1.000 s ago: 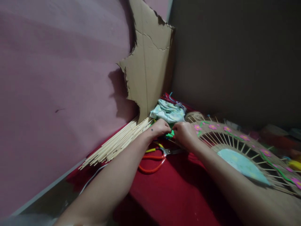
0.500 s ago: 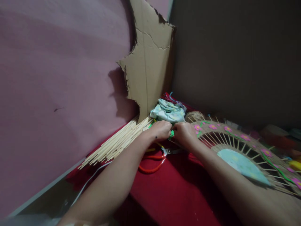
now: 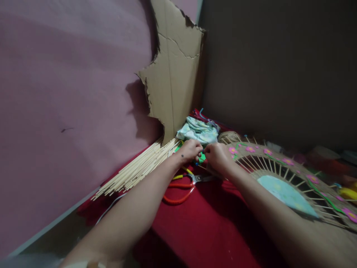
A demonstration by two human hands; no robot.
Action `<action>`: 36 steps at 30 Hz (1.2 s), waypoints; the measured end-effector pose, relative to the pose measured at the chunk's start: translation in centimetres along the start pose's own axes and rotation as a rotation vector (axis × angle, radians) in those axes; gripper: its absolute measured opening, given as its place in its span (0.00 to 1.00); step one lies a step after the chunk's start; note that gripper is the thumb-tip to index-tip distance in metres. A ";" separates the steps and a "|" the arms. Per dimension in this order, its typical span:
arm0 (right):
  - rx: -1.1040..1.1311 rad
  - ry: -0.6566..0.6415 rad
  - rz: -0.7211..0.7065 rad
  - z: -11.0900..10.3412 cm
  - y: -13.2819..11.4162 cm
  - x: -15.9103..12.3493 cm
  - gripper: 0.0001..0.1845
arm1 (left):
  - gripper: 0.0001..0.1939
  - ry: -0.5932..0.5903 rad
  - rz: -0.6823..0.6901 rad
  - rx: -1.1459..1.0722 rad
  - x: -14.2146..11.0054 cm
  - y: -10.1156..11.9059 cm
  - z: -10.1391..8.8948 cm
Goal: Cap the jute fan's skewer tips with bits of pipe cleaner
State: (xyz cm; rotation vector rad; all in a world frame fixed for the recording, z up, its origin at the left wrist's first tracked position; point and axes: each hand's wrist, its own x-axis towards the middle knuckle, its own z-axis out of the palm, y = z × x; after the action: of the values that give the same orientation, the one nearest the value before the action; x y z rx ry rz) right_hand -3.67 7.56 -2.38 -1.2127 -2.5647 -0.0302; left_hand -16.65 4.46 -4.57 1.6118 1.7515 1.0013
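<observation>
My left hand and my right hand are close together, fingers curled in. Between their fingertips is something small and dark, too little to name. Beneath them shows a bright green piece, with a small blue spot beside it. Just in front of my hands lie red-handled scissors and a yellow-handled tool on red cloth. To the right of my right hand stretches a fan-shaped stick piece with pink flowers and a pale blue fabric panel.
A bundle of thin sticks lies along the pink wall. Torn cardboard stands in the corner. Behind my hands are folded pale blue cloth and a ball of twine. A white cord runs at the left.
The view has shifted slightly. My left hand's fingers are turned a little, and a blue spot and more of the yellow-handled tool now show below the hands.
</observation>
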 end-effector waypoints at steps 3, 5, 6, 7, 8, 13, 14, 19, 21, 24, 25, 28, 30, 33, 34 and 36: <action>0.009 0.000 -0.007 0.0 0.0 0.0 0.15 | 0.09 -0.069 -0.061 -0.094 -0.1 0.0 -0.1; -0.008 0.005 -0.009 0.0 0.0 -0.1 0.14 | 0.09 -0.097 -0.087 -0.145 -0.3 0.0 -0.2; -0.022 0.009 -0.012 0.0 0.0 -0.1 0.14 | 0.08 -0.105 -0.096 -0.168 -0.3 0.0 -0.2; -0.039 0.015 -0.017 0.0 0.0 -0.2 0.14 | 0.08 -0.113 -0.103 -0.189 -0.3 0.0 -0.3; -0.058 0.022 -0.024 0.0 -0.1 -0.2 0.14 | 0.07 -0.123 -0.108 -0.207 -0.3 0.0 -0.3; -0.105 0.051 -0.062 -0.1 -0.4 -0.4 0.15 | 0.05 -0.176 -0.089 -0.250 -0.2 -0.3 -0.4; -0.095 0.052 -0.063 -0.1 -0.4 -0.4 0.15 | 0.05 -0.184 -0.074 -0.256 -0.3 -0.3 -0.6; -0.028 0.051 -0.043 -0.3 -0.3 -0.5 0.15 | 0.04 -0.242 -0.021 -0.247 -0.9 -0.5 -1.9; -0.025 0.041 -0.034 -0.3 -0.3 -0.5 0.15 | 0.04 -0.260 -0.013 -0.210 -1.0 -0.6 -2.3; -0.025 0.033 -0.015 -0.3 -0.3 -0.5 0.15 | 0.06 -0.263 0.062 -0.079 -0.8 -0.5 -2.4; -0.022 0.032 -0.013 -0.3 -0.3 -0.5 0.15 | 0.07 -0.251 0.104 -0.008 -0.8 -0.3 -2.4; -0.021 0.035 -0.017 -0.3 -0.3 -0.4 0.15 | 0.08 -0.162 0.251 0.265 -1.0 0.3 -2.3; -0.033 0.035 -0.020 -0.2 -0.3 -0.3 0.15 | 0.08 -0.088 0.315 0.454 -1.4 0.7 -2.2; -0.041 0.022 -0.033 -0.1 -0.2 -0.4 0.14 | 0.07 -0.002 0.373 0.633 -1.8 0.7 -2.0; -0.040 0.021 -0.037 -0.1 -0.2 -0.4 0.14 | 0.07 0.016 0.401 0.661 -1.9 0.7 -1.9; -0.023 0.024 -0.044 -0.1 -0.1 -0.4 0.14 | 0.08 0.058 0.447 0.671 -1.9 0.5 -1.9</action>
State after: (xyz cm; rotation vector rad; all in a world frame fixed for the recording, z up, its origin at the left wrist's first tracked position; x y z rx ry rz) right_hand -3.54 7.19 -2.38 -1.1560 -2.5766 -0.0834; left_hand -17.62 2.34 -3.23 2.4950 1.9314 0.6676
